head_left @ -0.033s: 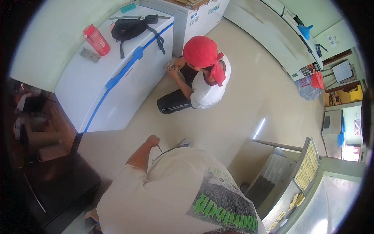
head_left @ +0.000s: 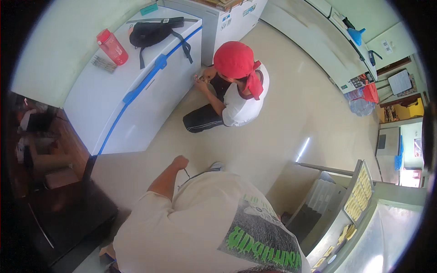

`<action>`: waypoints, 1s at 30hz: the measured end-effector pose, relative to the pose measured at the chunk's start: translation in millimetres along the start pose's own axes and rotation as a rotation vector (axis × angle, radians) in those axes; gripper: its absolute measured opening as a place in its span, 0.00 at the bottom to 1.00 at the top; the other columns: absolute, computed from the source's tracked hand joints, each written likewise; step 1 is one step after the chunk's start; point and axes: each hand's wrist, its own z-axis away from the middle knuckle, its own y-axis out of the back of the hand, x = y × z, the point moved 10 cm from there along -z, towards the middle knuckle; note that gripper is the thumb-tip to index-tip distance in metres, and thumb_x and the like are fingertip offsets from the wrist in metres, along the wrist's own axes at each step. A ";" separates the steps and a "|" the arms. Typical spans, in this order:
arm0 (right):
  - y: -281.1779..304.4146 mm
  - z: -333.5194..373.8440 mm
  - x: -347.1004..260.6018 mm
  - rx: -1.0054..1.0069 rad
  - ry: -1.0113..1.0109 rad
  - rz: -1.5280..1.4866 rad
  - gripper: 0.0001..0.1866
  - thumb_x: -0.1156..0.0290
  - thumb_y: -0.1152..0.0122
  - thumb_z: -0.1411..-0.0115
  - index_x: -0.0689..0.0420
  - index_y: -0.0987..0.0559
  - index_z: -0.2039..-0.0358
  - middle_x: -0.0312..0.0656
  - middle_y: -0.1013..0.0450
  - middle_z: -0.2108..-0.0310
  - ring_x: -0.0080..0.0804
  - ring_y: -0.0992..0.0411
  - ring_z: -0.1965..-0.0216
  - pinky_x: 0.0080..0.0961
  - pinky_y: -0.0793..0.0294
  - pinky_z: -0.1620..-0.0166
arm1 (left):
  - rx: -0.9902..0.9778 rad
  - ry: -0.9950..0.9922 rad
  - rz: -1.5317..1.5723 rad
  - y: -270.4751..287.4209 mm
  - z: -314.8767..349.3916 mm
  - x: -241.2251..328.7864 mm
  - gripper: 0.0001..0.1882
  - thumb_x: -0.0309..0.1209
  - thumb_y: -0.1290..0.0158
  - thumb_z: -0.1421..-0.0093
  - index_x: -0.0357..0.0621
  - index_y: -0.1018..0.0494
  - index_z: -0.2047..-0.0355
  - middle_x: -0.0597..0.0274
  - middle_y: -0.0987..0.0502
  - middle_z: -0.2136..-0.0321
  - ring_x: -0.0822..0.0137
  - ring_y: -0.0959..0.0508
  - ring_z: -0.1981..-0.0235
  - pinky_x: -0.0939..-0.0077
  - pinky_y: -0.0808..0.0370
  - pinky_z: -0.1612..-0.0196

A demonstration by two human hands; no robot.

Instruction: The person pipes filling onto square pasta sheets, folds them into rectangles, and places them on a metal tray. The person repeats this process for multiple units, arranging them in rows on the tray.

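Note:
My left hand (head_left: 180, 162) is held out ahead of my cream shirt (head_left: 191, 218), its fingers curled closed. A thin dark cord (head_left: 187, 173) hangs from the fist down toward the shirt; what it belongs to is hidden. One of my shoes (head_left: 217, 166) shows just past the shirt's edge. My right hand does not show. Beyond my left hand a person in a red cap (head_left: 234, 60) crouches on the floor beside a white chest freezer (head_left: 159, 98). That person's hands (head_left: 202, 79) meet around something too small to make out.
A red bottle (head_left: 112, 47) and a black bag (head_left: 154, 34) lie on the freezer lid. Another white freezer (head_left: 218, 29) stands behind the person. A long white unit (head_left: 309, 41) lines the far right. At lower right is a tray of pale pieces (head_left: 358, 195); a dark cabinet (head_left: 68, 214) stands lower left.

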 end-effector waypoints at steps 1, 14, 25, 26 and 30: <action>0.0 -2.0 3.9 0.010 0.011 -0.006 0.21 0.62 0.46 0.34 0.55 0.16 0.46 0.55 0.20 0.48 0.51 0.22 0.46 0.41 0.24 0.43 | 0.000 -0.007 -0.002 12.7 -3.8 10.4 0.19 0.37 0.55 0.35 0.39 0.16 0.62 0.38 0.18 0.57 0.42 0.19 0.52 0.46 0.24 0.45; -12.6 8.4 13.0 0.005 -0.077 -0.045 0.21 0.59 0.44 0.36 0.55 0.15 0.48 0.55 0.19 0.51 0.51 0.21 0.47 0.41 0.25 0.43 | 0.052 0.028 0.060 -26.7 -16.2 -18.1 0.17 0.35 0.52 0.39 0.37 0.17 0.65 0.38 0.18 0.63 0.40 0.18 0.58 0.48 0.22 0.51; -35.3 18.1 28.2 -0.022 -0.088 -0.025 0.22 0.56 0.41 0.38 0.55 0.14 0.50 0.54 0.18 0.53 0.51 0.20 0.48 0.41 0.24 0.42 | 0.097 -0.049 -0.008 -21.7 -1.0 -2.2 0.12 0.33 0.50 0.44 0.48 0.17 0.67 0.40 0.17 0.63 0.40 0.17 0.62 0.48 0.21 0.57; -35.5 18.7 36.3 0.052 -0.096 -0.075 0.21 0.57 0.41 0.38 0.56 0.14 0.51 0.55 0.18 0.53 0.51 0.20 0.48 0.41 0.24 0.43 | 0.052 -0.084 -0.064 -20.1 -4.1 7.3 0.13 0.34 0.50 0.43 0.45 0.17 0.68 0.39 0.18 0.63 0.39 0.18 0.61 0.48 0.21 0.57; -34.3 22.8 47.0 0.108 -0.113 -0.103 0.21 0.59 0.41 0.38 0.58 0.14 0.52 0.56 0.18 0.53 0.52 0.20 0.49 0.40 0.24 0.43 | 0.072 -0.153 0.001 -20.0 -13.9 20.7 0.18 0.37 0.52 0.41 0.36 0.18 0.70 0.36 0.18 0.63 0.38 0.18 0.60 0.48 0.22 0.55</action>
